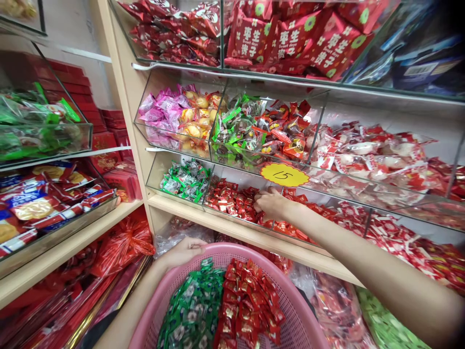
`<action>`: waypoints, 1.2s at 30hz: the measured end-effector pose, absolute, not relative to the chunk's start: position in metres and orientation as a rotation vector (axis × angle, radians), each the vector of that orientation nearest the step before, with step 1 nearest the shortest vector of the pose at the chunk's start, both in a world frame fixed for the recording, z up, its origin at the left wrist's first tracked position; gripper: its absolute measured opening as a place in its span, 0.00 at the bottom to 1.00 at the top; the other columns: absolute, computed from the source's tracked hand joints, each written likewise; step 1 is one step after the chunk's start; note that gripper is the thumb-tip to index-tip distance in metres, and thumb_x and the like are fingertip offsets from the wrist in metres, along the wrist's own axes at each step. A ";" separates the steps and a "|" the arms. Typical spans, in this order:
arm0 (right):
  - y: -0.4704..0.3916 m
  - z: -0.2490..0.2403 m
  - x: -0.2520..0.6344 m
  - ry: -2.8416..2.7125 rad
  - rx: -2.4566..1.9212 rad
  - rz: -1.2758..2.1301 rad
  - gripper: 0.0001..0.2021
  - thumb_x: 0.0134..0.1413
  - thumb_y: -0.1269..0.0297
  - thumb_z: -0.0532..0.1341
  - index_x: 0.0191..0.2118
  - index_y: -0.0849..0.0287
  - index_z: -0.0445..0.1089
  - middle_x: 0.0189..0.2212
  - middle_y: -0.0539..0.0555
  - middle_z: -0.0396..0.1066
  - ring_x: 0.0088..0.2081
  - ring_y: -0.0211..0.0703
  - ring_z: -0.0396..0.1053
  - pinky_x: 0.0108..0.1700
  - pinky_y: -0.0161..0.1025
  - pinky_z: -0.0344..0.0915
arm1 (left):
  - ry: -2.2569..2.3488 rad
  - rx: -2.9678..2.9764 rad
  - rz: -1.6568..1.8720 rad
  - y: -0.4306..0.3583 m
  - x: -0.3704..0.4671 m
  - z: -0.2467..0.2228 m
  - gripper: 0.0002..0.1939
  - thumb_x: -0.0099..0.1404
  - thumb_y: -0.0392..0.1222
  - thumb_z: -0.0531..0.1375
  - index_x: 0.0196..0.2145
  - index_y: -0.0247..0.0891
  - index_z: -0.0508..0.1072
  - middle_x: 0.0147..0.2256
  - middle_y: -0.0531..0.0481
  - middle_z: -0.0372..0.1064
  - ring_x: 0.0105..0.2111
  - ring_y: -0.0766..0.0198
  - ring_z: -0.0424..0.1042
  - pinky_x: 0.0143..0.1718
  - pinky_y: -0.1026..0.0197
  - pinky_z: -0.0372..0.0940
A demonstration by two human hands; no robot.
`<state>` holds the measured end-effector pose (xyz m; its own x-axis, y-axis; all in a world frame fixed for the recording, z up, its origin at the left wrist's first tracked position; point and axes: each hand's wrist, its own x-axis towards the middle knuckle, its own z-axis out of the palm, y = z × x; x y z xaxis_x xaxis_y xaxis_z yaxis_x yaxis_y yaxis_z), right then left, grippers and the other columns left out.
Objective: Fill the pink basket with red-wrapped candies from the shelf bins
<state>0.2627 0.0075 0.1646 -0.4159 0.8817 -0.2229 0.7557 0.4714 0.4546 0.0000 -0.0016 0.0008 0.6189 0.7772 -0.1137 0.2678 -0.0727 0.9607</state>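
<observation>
My left hand [185,251] is closed on the rim of a pink plastic basket [214,252], with its fingers lapping over the edge. Green-wrapped candies [192,310] lie on the left side of the basket and red-wrapped candies [250,300] on the right. Reaching into a clear bin on the lower shelf, my right hand [272,203] has its fingers curled down at small red-wrapped candies [232,198]. The fingertips are partly hidden among these sweets. A bin of green and silver candies [187,179] adjoins on the left.
Above my right hand a yellow tag [284,174] marked 15 hangs on the shelf edge. Red and white wrapped sweets [392,228] fill bins to the right. A wooden upright [127,97] divides the shelves. Red bags [127,242] lie low on the left.
</observation>
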 end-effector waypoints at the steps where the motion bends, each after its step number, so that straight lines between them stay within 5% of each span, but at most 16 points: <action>1: 0.007 0.169 0.263 2.318 1.374 0.405 0.09 0.38 0.64 0.64 0.31 0.58 0.70 0.35 0.56 0.68 0.44 0.49 0.60 0.42 0.43 0.50 | 0.882 1.635 0.529 -0.001 0.000 0.000 0.21 0.52 0.49 0.57 0.39 0.30 0.72 0.37 0.45 0.71 0.34 0.61 0.67 0.35 0.65 0.59; 5: 0.008 0.179 0.267 2.493 1.495 0.302 0.11 0.44 0.59 0.60 0.33 0.59 0.69 0.33 0.56 0.69 0.37 0.44 0.63 0.36 0.37 0.54 | 0.894 1.633 0.533 0.000 0.001 -0.002 0.21 0.52 0.49 0.57 0.39 0.31 0.72 0.37 0.45 0.71 0.34 0.61 0.67 0.35 0.64 0.60; 13: 0.025 0.151 0.261 2.525 1.719 -0.457 0.22 0.46 0.46 0.53 0.31 0.63 0.69 0.25 0.52 0.68 0.27 0.37 0.61 0.27 0.33 0.56 | 0.886 1.623 0.526 -0.004 0.000 0.000 0.21 0.53 0.48 0.56 0.39 0.30 0.71 0.36 0.45 0.71 0.34 0.61 0.68 0.35 0.65 0.60; 20: 0.022 0.138 0.255 2.696 1.723 -0.087 0.22 0.46 0.61 0.58 0.49 0.59 0.59 0.41 0.58 0.64 0.40 0.43 0.61 0.38 0.36 0.57 | 0.879 1.618 0.519 -0.004 0.000 0.003 0.22 0.53 0.48 0.57 0.42 0.31 0.71 0.35 0.46 0.71 0.32 0.62 0.67 0.32 0.66 0.60; 26: 0.019 0.135 0.252 2.914 1.295 0.176 0.08 0.51 0.67 0.54 0.36 0.54 0.69 0.36 0.54 0.64 0.40 0.42 0.58 0.39 0.38 0.53 | 0.893 1.618 0.528 -0.005 0.001 0.002 0.22 0.53 0.49 0.57 0.41 0.30 0.71 0.35 0.45 0.71 0.32 0.62 0.67 0.33 0.65 0.60; 30: 0.023 0.131 0.256 2.883 1.301 0.188 0.09 0.48 0.61 0.57 0.35 0.57 0.69 0.34 0.54 0.66 0.38 0.43 0.59 0.38 0.38 0.53 | 0.910 1.674 0.530 -0.004 -0.001 0.002 0.20 0.53 0.48 0.56 0.38 0.30 0.72 0.36 0.45 0.71 0.34 0.61 0.67 0.35 0.64 0.60; 36: 0.033 0.134 0.264 2.884 1.320 0.067 0.12 0.46 0.65 0.58 0.40 0.58 0.67 0.36 0.53 0.68 0.39 0.41 0.62 0.38 0.35 0.55 | 0.906 1.658 0.524 -0.003 0.000 0.001 0.20 0.53 0.48 0.56 0.39 0.30 0.71 0.37 0.45 0.71 0.35 0.60 0.67 0.35 0.64 0.60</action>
<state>0.2639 0.0328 0.1342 -0.6532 0.7559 0.0452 0.7571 0.6528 0.0256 -0.0004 -0.0033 0.0014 0.6064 0.7867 -0.1155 0.2920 -0.0851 0.9526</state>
